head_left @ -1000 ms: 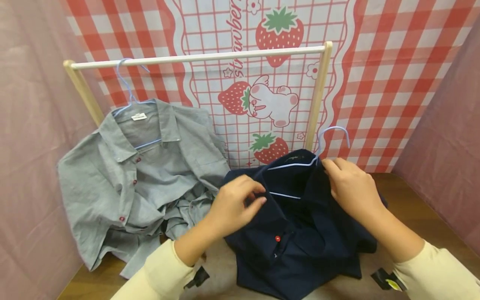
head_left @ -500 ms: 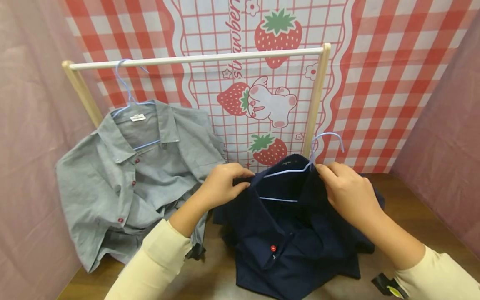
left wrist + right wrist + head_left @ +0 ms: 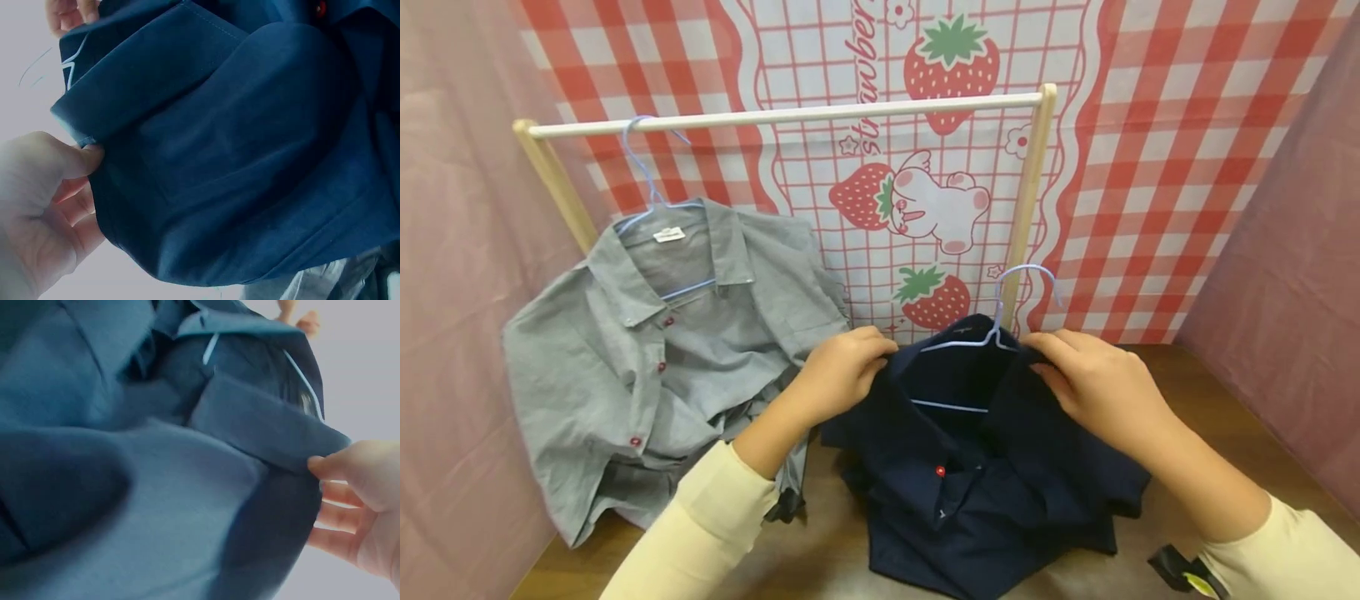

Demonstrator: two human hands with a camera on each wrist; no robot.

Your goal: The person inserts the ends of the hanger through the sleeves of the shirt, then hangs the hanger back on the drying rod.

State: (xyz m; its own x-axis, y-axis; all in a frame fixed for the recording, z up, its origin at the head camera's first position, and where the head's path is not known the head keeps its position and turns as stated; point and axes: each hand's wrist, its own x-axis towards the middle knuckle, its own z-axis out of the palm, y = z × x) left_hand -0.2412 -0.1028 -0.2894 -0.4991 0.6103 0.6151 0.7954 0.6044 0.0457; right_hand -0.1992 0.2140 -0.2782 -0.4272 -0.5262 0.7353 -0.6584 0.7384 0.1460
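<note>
A navy shirt (image 3: pixel 985 500) with a red button hangs around a pale blue hanger (image 3: pixel 951 407) whose hook rises above the collar, in front of the rack's right post. My left hand (image 3: pixel 842 371) pinches the shirt at the shoulder beside the collar; in the left wrist view the thumb (image 3: pixel 92 157) presses on the cloth just under the collar edge. On the opposite side my right hand (image 3: pixel 1093 375) pinches the other shoulder, its thumb (image 3: pixel 322 465) at the collar's edge in the right wrist view. The hanger's shoulders are mostly hidden inside the shirt.
A rack with a white rail (image 3: pixel 790 114) and wooden posts stands behind. From its left end a grey shirt (image 3: pixel 685 350) hangs on another blue hanger (image 3: pixel 638 162). A strawberry-print checked cloth (image 3: pixel 951 83) covers the back; below is a wooden table (image 3: pixel 1195 442).
My left hand has moved from the front opening out to the left shoulder and pinches it. The hanger's hook has shifted left, and the collar now faces more squarely forward.
</note>
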